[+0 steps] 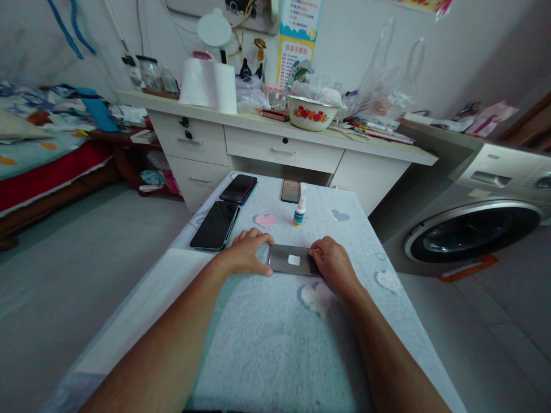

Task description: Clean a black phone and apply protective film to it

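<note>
A grey phone (282, 259) lies flat and sideways on the cloth-covered table (275, 344), with a small white square on its face; I cannot tell whether that is a patch or a reflection. My left hand (247, 251) grips its left end, thumb at the near corner and forefinger at the far one. Over the right end, my right hand (334, 264) is closed with fingertips pressed together on the surface; anything pinched in them is hidden. Just beyond the phone stands a small white spray bottle (299, 213) with a blue and yellow label.
Two dark tablets or large phones (216, 225) lie at the table's left. A smaller phone (291, 191) is at the far edge. Behind stands a white desk (284, 155) bearing a flowered bowl (310, 113) and tissue roll (208, 86). A washing machine (469, 201) is at right.
</note>
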Tool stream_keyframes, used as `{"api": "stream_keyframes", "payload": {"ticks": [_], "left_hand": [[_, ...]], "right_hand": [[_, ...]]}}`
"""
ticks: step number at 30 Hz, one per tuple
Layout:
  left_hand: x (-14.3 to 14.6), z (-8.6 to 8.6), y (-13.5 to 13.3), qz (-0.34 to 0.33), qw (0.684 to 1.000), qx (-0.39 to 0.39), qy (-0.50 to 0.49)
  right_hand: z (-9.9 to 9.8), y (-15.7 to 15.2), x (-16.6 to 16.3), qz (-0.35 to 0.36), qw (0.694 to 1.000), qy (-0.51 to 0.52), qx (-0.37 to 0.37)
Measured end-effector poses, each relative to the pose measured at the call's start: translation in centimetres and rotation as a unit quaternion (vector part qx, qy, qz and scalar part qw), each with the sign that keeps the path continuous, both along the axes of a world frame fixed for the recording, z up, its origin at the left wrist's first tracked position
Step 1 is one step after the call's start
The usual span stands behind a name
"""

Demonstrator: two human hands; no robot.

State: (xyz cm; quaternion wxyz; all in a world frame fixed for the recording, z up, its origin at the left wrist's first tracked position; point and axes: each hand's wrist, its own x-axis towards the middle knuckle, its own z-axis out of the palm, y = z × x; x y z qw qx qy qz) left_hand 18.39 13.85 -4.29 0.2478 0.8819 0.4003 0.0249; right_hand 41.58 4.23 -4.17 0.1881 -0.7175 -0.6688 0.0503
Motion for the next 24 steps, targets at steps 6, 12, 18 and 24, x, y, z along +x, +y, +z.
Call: {"api": "stream_keyframes", "payload": {"ticks": [6, 12, 18, 24], "left_hand": [[-0.1, -0.1, 0.0, 0.002, 1.000, 0.002, 0.010], [-0.1, -0.3, 0.1, -0.007, 1.000, 0.006, 0.002], [-0.1, -0.3, 0.1, -0.005, 1.000, 0.007, -0.002], [-0.1, -0.3, 0.1, -0.002, 1.000, 0.001, -0.001]], "right_hand": [[0.0, 0.0, 0.1, -0.006, 1.000, 0.008, -0.001], [-0.2, 0.1, 1.9, -0.042, 0.999, -0.003, -0.006], [0.2, -0.2, 2.6, -0.062, 0.998, -0.005, -0.016], [0.6, -0.4, 2.8, -0.046, 0.998, -0.017, -0.038]]}}
